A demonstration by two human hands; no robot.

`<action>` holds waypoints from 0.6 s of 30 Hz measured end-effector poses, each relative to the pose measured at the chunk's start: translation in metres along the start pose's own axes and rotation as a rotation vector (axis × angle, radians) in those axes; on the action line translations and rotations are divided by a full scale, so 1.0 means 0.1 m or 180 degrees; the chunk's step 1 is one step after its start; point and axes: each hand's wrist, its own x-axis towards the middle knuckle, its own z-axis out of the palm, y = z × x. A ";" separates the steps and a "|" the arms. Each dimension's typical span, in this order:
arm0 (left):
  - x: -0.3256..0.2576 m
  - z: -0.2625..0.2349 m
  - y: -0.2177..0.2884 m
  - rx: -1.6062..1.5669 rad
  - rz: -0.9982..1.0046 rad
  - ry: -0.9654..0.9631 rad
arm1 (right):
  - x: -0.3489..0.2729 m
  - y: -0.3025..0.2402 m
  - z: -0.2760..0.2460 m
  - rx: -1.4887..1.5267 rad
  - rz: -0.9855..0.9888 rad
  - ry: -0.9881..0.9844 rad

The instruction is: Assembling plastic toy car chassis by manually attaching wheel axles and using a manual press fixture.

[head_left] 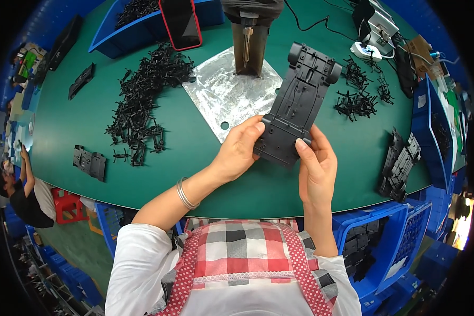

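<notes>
The near end of the black plastic chassis plate [299, 105] is partly covered by fingers, and the upper body of the press tool [249, 37] behind it is cut off by the top edge. What lies in the blue bins [384, 237] at the lower right is too dark to make out.

On the green worktop [195, 152], a heap of small black plastic parts [142, 100] lies to the left, a bare metal sheet [224, 92] sits under the press tool, and a stack of black plates [400, 166] rests at the right edge. A smaller scatter of black parts [361, 95] lies beyond the chassis.

The chassis plate is long, ribbed and moulded, with rounded wheel arches at its far end, held tilted above the worktop. The left hand [239, 150] has its grip closed on the near left corner; the right hand [316, 166] grasps the near right edge.
</notes>
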 end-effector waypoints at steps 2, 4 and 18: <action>0.03 0.00 0.03 -0.0749 -0.0194 -0.0030 | 0.05 0.04 -0.06 -0.0042 0.0239 -0.0188; 0.05 -0.02 0.03 -0.0666 -0.0228 0.0016 | 0.04 0.03 0.00 0.0106 0.0249 -0.0129; 0.10 -0.22 0.19 -0.0296 -0.0268 0.0336 | 0.12 0.24 0.34 0.0483 0.0449 0.0308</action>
